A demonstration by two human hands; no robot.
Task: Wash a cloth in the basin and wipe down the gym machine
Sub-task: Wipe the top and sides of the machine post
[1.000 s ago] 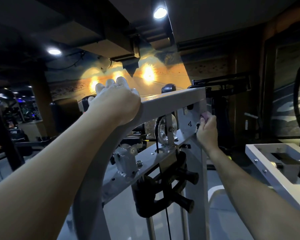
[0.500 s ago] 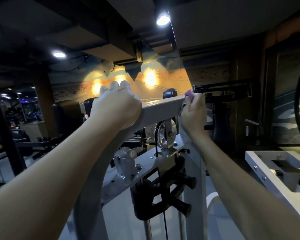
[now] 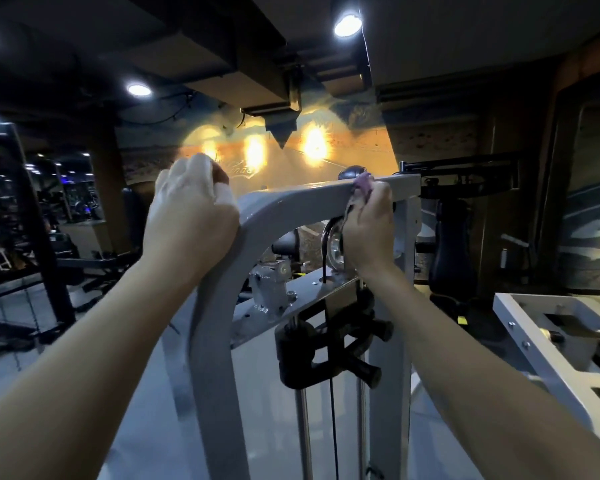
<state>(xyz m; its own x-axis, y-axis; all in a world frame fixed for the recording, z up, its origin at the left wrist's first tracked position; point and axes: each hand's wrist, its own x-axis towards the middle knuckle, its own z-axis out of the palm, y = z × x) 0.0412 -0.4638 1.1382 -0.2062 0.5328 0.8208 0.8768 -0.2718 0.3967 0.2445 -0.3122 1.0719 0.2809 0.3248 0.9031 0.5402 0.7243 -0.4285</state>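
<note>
The person stands right up against the gym machine [image 3: 291, 206], a grey-white steel frame whose top beam runs level and then bends down in a curve on the left. Both arms are raised to it. The left hand [image 3: 191, 216] is clamped over the bend of the beam, fingers curled across the top of the metal and knuckles toward us, so it grasps the frame itself. The right hand [image 3: 369, 230] is farther along the level stretch, near the upright post, and it clutches a small purple cloth [image 3: 362, 185], bunched up; the fabric is pressed against the front face and top edge of the beam, with a bit of it poking up above the fingers and a strip trailing down by the thumb side. Just under that hand sits a shiny metal pulley [image 3: 333, 245], with a thin black cable [image 3: 331, 393] dropping straight down from it past a black adjuster carriage [image 3: 326, 348] with knobbed handles. A slanted grey plate with bolts crosses the frame between the 2 forearms. To the right, well apart, is the white frame of another machine [image 3: 548, 337]. Behind, the room is dim, with round ceiling lights [image 3: 347, 25] and warm glowing spots on a painted wall [image 3: 257, 150].
</note>
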